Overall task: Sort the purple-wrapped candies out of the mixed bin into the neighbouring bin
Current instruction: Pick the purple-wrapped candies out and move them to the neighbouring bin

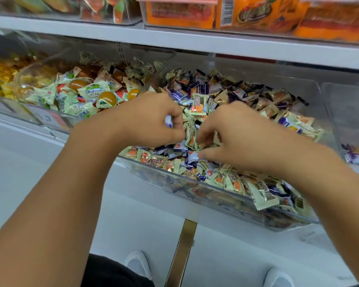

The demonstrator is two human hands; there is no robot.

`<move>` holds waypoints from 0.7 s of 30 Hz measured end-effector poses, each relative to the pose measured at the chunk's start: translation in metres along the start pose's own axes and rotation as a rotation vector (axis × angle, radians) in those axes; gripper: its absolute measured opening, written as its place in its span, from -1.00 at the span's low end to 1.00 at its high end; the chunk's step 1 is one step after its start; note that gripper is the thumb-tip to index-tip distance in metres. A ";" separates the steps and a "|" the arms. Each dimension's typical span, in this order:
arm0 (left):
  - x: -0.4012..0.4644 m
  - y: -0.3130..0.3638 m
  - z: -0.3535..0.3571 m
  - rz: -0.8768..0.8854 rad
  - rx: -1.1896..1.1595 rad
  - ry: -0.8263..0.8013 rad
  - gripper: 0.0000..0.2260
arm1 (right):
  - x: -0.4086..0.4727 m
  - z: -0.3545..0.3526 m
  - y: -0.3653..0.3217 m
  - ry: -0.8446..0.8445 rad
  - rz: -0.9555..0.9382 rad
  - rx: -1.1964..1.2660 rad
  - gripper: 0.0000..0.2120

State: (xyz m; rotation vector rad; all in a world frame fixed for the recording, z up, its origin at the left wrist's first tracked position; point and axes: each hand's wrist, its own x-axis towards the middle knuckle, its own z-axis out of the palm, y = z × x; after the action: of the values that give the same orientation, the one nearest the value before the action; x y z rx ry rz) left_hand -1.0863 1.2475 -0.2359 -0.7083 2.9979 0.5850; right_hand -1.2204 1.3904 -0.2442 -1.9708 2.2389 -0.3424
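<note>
My white shoes (138, 264) stand on the pale floor below, with a brass-coloured strip (181, 251) running up between them to the shelf base. Above that is the clear front wall of the mixed bin (195, 193), heaped with cream-and-orange wrapped candies (232, 181) and purple-wrapped candies (195, 85) jumbled together.

Both my hands are down in this bin, near each other but not touching. My left hand (151, 119) is curled closed, with a purple-and-white wrapper (168, 122) showing just beside the fingers; it seems gripped there, though the fingers hide most of it. My right hand (234, 133) has its fingers bent down into the pile, thumb and fingertips pinching a purple-wrapped candy (192, 157) near the front wall.

At the right edge, the neighbouring bin (356, 156) shows a few purple wrappers. To the left sits another clear bin (50, 119) of pale green packets with orange jelly cups. Farther up, a white shelf (195, 45) carries orange packages (257, 13).
</note>
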 end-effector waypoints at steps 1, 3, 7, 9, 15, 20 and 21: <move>-0.001 -0.001 0.000 0.001 0.043 -0.025 -0.92 | 0.003 0.008 -0.003 -0.048 -0.006 -0.029 -0.80; -0.001 -0.004 0.001 -0.021 0.110 -0.076 -0.81 | 0.007 0.022 -0.006 -0.119 0.030 -0.127 -0.60; -0.002 -0.007 0.003 -0.060 0.104 -0.053 -0.73 | 0.011 0.023 -0.001 -0.043 0.004 -0.118 -0.78; -0.003 -0.010 0.004 -0.066 0.078 -0.024 -0.74 | 0.009 0.008 0.006 0.003 0.015 0.049 -0.82; -0.002 -0.008 0.006 0.016 0.093 0.025 -0.80 | -0.006 -0.015 0.026 -0.048 0.150 0.450 -0.78; 0.000 0.014 0.012 0.125 -0.043 -0.037 -0.86 | -0.033 -0.033 0.029 -0.432 0.145 0.779 -0.88; 0.002 0.015 0.015 0.135 -0.031 -0.044 -0.86 | -0.037 -0.031 0.025 -0.460 0.109 0.754 -0.87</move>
State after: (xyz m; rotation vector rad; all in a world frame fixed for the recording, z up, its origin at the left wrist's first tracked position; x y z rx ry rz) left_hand -1.0959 1.2639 -0.2448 -0.4897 3.0196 0.6434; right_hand -1.2469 1.4326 -0.2228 -1.3505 1.5879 -0.5496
